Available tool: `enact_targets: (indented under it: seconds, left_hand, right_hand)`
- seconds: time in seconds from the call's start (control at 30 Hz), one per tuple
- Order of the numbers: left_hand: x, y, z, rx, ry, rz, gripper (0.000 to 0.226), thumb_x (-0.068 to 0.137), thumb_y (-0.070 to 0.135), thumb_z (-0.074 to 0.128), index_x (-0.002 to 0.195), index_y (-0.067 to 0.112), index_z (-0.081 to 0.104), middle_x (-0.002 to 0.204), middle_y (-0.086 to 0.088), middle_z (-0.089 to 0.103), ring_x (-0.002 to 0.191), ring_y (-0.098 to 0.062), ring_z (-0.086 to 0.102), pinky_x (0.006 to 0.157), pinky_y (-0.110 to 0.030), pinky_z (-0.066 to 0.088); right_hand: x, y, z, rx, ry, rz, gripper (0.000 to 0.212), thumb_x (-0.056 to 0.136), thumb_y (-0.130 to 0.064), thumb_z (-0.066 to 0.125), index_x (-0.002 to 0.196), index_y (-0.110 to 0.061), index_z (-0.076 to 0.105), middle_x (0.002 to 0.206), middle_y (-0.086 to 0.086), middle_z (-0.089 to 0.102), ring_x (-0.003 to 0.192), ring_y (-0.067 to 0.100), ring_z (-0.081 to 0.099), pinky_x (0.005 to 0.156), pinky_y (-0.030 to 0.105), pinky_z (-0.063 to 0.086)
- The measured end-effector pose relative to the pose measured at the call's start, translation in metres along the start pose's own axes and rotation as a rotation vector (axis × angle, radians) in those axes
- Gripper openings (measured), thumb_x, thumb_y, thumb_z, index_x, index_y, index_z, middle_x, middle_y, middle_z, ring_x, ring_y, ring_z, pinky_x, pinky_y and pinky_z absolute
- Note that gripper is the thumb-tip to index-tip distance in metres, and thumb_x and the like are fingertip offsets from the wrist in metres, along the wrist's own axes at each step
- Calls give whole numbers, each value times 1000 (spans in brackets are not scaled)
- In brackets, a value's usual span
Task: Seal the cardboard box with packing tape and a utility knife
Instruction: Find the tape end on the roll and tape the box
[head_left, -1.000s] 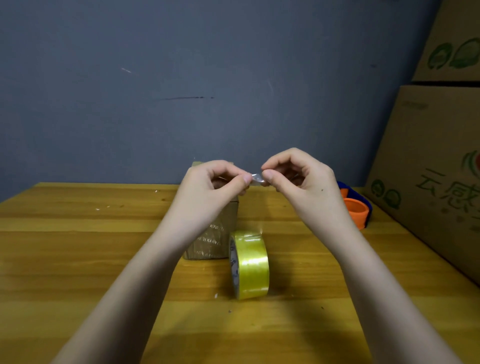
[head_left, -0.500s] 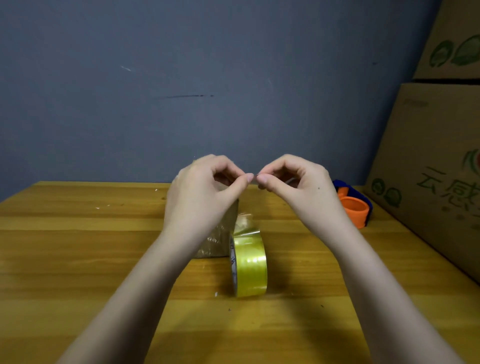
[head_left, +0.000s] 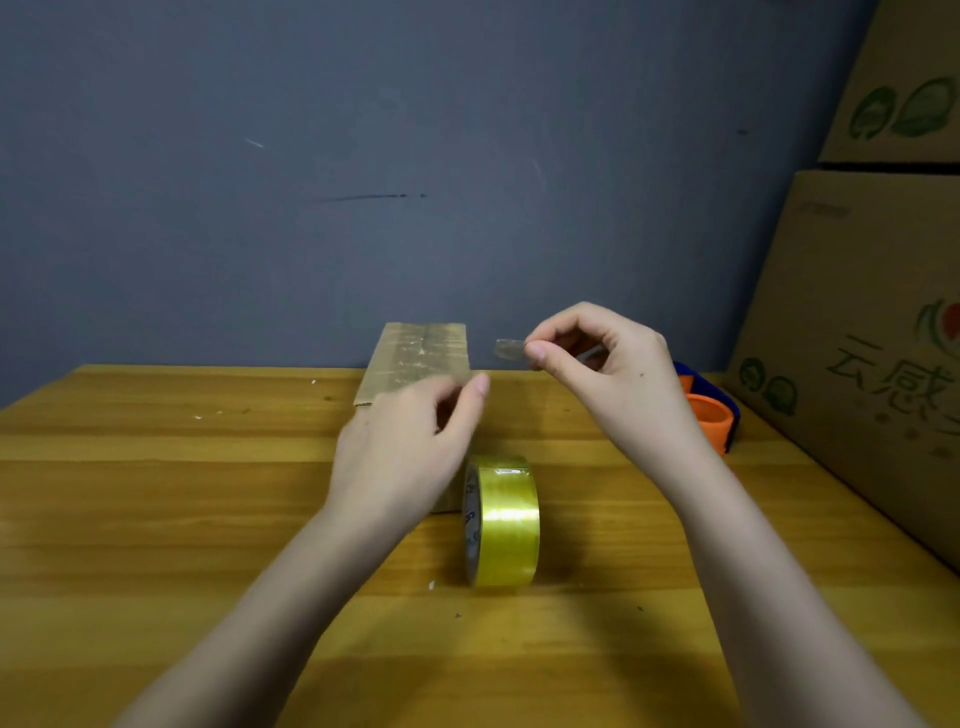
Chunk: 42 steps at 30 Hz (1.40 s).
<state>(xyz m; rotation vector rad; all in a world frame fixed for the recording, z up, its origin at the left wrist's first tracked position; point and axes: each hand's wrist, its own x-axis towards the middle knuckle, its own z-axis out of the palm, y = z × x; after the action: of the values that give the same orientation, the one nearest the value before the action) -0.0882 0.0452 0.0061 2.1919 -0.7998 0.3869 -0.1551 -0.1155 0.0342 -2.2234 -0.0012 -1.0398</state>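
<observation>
A small cardboard box (head_left: 422, 357) with a taped top stands at the back of the wooden table (head_left: 156, 519). In front of it a roll of yellowish clear packing tape (head_left: 503, 521) stands on its edge. My right hand (head_left: 610, 374) is raised to the right of the box and pinches a small scrap of tape (head_left: 509, 349) between thumb and forefinger. Something grey shows inside its palm; I cannot tell what it is. My left hand (head_left: 408, 457) hovers lower, before the box and left of the roll, fingers loosely curled and holding nothing that I can see.
An orange and blue tape dispenser (head_left: 707, 413) lies at the back right. Large printed cardboard boxes (head_left: 857, 338) are stacked along the table's right side. A grey wall (head_left: 363, 182) stands just behind the table. Small crumbs dot the wood.
My hands were together, both pinching the scrap above the box. They have separated: the right hand keeps the scrap and has moved right, the left has dropped down and left.
</observation>
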Motion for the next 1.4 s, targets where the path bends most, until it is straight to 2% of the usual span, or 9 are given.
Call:
enact_targets:
  seconds: [0.2, 0.3, 0.43, 0.57, 0.73, 0.87, 0.93, 1.13, 1.4]
  left_hand:
    - [-36, -21, 15, -213, -308, -173, 65, 70, 80, 28, 62, 24, 59, 59, 7, 63, 60, -9, 61, 63, -32, 49]
    - [-52, -13, 29, -201, -392, -206, 50, 83, 63, 45, 57, 21, 45, 48, 8, 45, 52, -9, 44, 51, -28, 32]
    - [-45, -1, 44, -839, -529, -421, 23, 91, 37, 55, 100, 19, 66, 86, 12, 73, 86, -8, 67, 67, -8, 49]
    - [-39, 3, 53, -1061, -518, -563, 31, 90, 38, 56, 104, 10, 60, 75, -11, 74, 70, -23, 71, 69, -32, 54]
    - [-50, 10, 57, -1002, -456, -410, 34, 90, 40, 53, 78, 7, 54, 49, -12, 58, 43, -23, 54, 50, -28, 44]
    - [-53, 8, 55, -964, -408, -296, 43, 87, 38, 52, 81, -4, 60, 44, -9, 55, 37, -17, 51, 41, -19, 39]
    - [-55, 4, 54, -932, -397, -239, 41, 90, 31, 53, 91, -9, 61, 44, -4, 59, 40, -12, 54, 43, -16, 40]
    - [-61, -1, 52, -878, -443, -54, 15, 93, 20, 53, 99, 11, 64, 70, -3, 74, 71, -6, 68, 65, -9, 47]
    - [-64, -2, 51, -948, -320, -28, 18, 85, 20, 64, 70, 9, 61, 48, -3, 59, 45, -13, 55, 49, -20, 47]
  right_hand:
    - [-3, -5, -2, -20, -1, 4, 4, 85, -25, 66, 83, -23, 68, 77, -14, 67, 81, 5, 63, 76, 33, 54]
    - [-6, -9, -2, -15, 19, 27, 5, 86, -23, 66, 81, -22, 68, 75, -12, 67, 78, 5, 63, 74, 31, 52]
    - [-12, -11, -2, 24, 62, 48, 7, 86, -19, 65, 79, -20, 66, 74, -12, 67, 75, 4, 62, 72, 29, 51]
    - [-21, -11, -3, 69, 78, 73, 7, 88, -18, 61, 81, -18, 63, 77, -10, 65, 76, 5, 62, 72, 31, 51]
    - [-28, -4, -7, 165, 197, 135, 8, 90, -15, 58, 83, -14, 60, 75, -9, 61, 75, 11, 59, 73, 32, 50]
    - [-33, 12, -8, 225, 254, 241, 9, 91, -16, 57, 85, -10, 60, 75, 3, 63, 72, 16, 60, 71, 35, 50]
    - [-37, 20, -6, 254, 264, 291, 9, 91, -14, 56, 88, -8, 61, 73, 1, 62, 70, 12, 59, 68, 28, 49]
    - [-49, 35, 4, 282, 222, 396, 8, 91, -15, 57, 87, -10, 62, 73, -2, 62, 64, 1, 57, 58, 10, 45]
    - [-60, 38, 11, 354, 109, 496, 13, 92, -14, 56, 93, -4, 64, 70, -4, 60, 57, -8, 54, 54, 9, 42]
